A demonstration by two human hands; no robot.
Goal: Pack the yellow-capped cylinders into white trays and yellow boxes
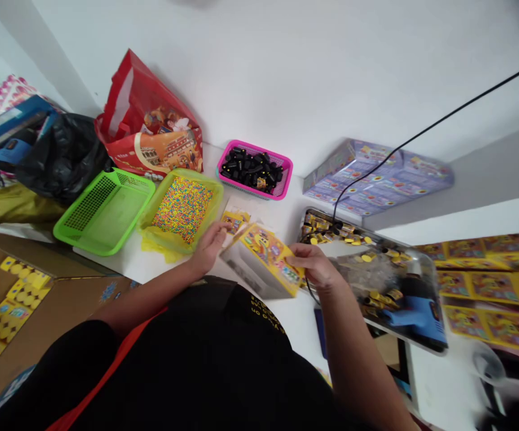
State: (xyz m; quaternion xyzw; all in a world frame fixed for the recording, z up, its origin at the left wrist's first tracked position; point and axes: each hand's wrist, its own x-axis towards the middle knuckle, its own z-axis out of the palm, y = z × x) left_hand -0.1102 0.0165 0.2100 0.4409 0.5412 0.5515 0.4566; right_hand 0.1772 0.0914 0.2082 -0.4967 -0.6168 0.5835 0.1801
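Note:
A yellow printed cardboard box [270, 257] is tilted over the white table in front of me. My right hand [310, 262] grips its right end, thumb and fingers on the printed face. At the opposite end, my left hand [213, 241] has its fingers closed at the edge of a small yellow printed piece [236, 221]. Whether that piece is a flap of the box or a separate packet, I cannot tell. Left of the box stands a yellow basket [218, 194] of small multicoloured candies [182, 206]. Behind is a pink basket [288, 173] of small black pieces [252, 167].
A green basket [106, 221] and a red bag [169, 143] stand left. Right are a metal tray [436, 281] with small yellow-black pieces, a blue heat gun [416, 308], and stacked yellow boxes [488, 281]. Purple boxes [376, 173] stand by the wall; a black cable [421, 134] crosses them.

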